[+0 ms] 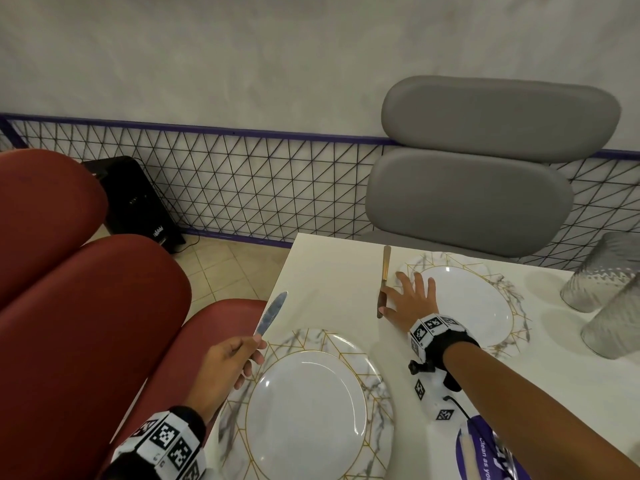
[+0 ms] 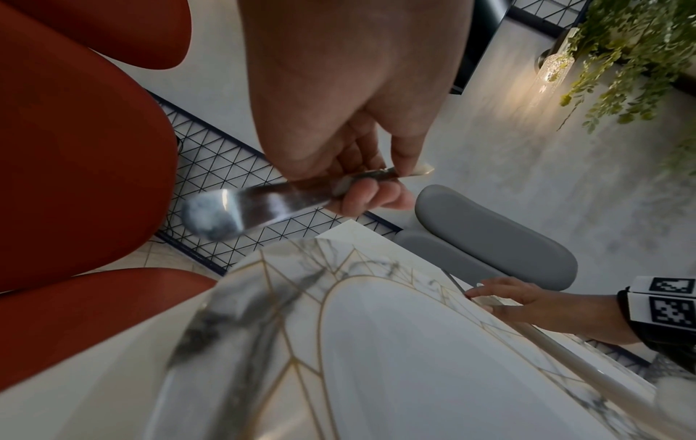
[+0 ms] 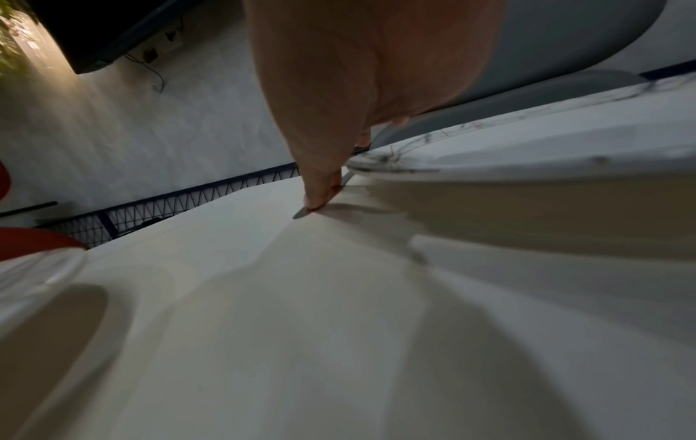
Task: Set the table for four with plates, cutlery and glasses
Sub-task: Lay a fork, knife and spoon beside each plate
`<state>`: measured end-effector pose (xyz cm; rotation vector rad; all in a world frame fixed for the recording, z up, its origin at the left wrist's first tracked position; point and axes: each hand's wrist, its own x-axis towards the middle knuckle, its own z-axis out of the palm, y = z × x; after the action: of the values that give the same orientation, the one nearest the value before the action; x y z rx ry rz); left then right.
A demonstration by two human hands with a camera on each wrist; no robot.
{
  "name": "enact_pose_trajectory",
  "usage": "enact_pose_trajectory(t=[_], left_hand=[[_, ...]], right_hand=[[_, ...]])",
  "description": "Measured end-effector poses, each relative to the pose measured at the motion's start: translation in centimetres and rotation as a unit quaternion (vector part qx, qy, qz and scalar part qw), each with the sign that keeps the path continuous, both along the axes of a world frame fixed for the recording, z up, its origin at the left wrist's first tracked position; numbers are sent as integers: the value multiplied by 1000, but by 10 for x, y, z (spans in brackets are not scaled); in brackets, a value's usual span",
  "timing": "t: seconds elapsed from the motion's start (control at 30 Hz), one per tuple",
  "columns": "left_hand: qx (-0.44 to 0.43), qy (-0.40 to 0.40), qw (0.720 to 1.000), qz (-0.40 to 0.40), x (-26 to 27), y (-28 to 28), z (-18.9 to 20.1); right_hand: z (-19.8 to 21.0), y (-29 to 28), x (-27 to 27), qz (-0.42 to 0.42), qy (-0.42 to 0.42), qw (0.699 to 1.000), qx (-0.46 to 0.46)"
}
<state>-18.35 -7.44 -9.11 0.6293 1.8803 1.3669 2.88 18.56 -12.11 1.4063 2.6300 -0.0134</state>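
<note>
My left hand (image 1: pixel 251 348) grips a silver table knife (image 1: pixel 270 313) by its handle, blade pointing up and away, over the table's left edge beside the near marble-rimmed plate (image 1: pixel 308 410). In the left wrist view the knife (image 2: pixel 260 205) hangs above that plate (image 2: pixel 395 357). My right hand (image 1: pixel 398 294) lies flat with fingers spread on the white table (image 1: pixel 329 271), thumb and forefinger touching a second knife (image 1: pixel 385 268) that lies left of the far plate (image 1: pixel 485 306). In the right wrist view, a fingertip (image 3: pixel 320 193) presses that knife (image 3: pixel 300 213) beside the far plate's rim (image 3: pixel 395 166).
Two ribbed glasses (image 1: pixel 595 271) (image 1: pixel 616 323) stand at the table's right side. A purple packet (image 1: pixel 485 452) lies at the near edge. A red padded chair (image 1: pixel 86 306) stands on the left, a grey one (image 1: pixel 485 168) behind the far plate, with a wire fence behind.
</note>
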Motion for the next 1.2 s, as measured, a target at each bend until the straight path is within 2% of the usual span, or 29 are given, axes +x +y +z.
enact_pose_trajectory(t=[0.33, 0.47, 0.57, 0.8, 0.97, 1.03, 1.13, 1.2], left_hand=[[-3, -8, 1000, -8, 10, -2, 0], [-18, 4, 999, -38, 17, -2, 9], [-31, -15, 997, -76, 28, -3, 20], [-5, -28, 993, -117, 53, 2, 41], [7, -8, 992, -129, 75, 11, 50], [15, -17, 993, -114, 89, 16, 55], [23, -41, 994, -95, 118, 27, 63], [26, -57, 994, -91, 140, 36, 67]], right_hand=[[4, -4, -1, -4, 15, 1000, -11], [20, -11, 3, 2, 30, 1000, 0], [33, -20, 10, 11, 38, 999, 10], [64, -47, 40, 29, 45, 998, 24], [76, -82, 63, 44, 90, 994, -32], [79, -101, 77, 77, 125, 984, -99], [83, -129, 104, 81, 172, 942, -277], [82, -143, 126, 57, 208, 910, -353]])
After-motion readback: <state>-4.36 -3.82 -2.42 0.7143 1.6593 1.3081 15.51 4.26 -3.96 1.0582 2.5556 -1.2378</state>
